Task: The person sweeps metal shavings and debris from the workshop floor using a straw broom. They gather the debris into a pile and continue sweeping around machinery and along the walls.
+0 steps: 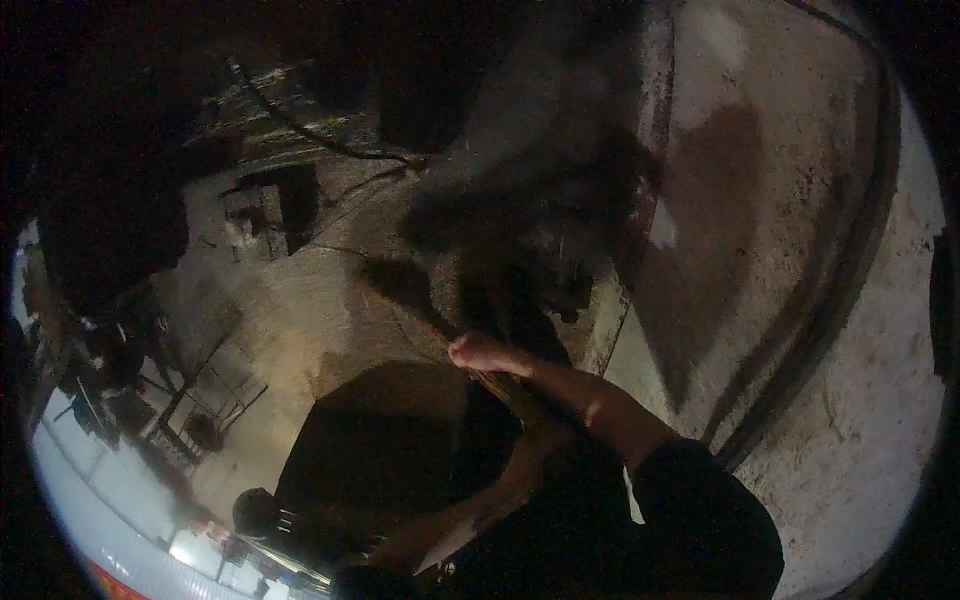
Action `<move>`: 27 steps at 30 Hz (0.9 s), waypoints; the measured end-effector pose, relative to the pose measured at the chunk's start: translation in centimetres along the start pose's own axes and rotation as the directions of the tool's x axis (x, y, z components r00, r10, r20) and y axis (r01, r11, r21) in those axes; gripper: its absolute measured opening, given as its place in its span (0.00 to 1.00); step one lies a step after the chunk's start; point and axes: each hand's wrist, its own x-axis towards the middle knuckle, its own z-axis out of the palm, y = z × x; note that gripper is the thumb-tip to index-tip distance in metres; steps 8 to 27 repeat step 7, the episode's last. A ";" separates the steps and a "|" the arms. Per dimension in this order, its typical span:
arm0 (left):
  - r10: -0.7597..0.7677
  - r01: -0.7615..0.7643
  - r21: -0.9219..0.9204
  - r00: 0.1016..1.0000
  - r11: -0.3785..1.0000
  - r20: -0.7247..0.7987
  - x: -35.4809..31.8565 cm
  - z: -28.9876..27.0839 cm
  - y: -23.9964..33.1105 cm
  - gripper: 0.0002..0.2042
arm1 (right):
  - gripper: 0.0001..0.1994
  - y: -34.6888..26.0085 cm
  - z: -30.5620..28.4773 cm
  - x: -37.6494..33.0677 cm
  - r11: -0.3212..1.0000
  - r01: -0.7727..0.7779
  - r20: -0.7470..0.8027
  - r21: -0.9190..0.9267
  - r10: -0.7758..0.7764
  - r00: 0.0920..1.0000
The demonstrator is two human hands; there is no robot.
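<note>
The scene is dim. My right hand (482,352) is closed around a long thin stick-like handle (510,388) that slants from the upper left toward my body; its far end (395,285) fades into shadow over the concrete floor (320,320). A dark sleeve covers my right arm up to the forearm. My left forearm runs down and to the left, and my left hand (400,548) sits low in the dark next to a pale narrow shape (450,538). Whether that hand grips anything is too dark to tell.
A pale stained wall (760,200) fills the right side, with dark hoses or cables (850,260) curving down it. A dark square opening (272,208) lies ahead at the left, with a cable (300,130) beyond. A metal frame (200,395) and clutter stand at the far left.
</note>
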 end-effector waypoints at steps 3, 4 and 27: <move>-0.116 0.133 -0.064 0.968 0.989 0.224 0.0 -1.3 -1.8 0.14 | 0.06 -4.7 -0.6 -5.2 0.989 0.136 0.078 0.050 -0.140 0.987; -0.137 0.167 -0.086 0.951 0.982 0.278 -0.1 -1.1 -1.8 0.15 | 0.07 -3.8 -1.1 -6.2 0.983 0.172 0.085 0.062 -0.177 0.981; -0.193 0.232 -0.096 0.933 0.968 0.304 0.0 -0.5 -2.3 0.22 | 0.11 -0.3 -2.2 -8.0 0.971 0.224 0.088 0.085 -0.231 0.969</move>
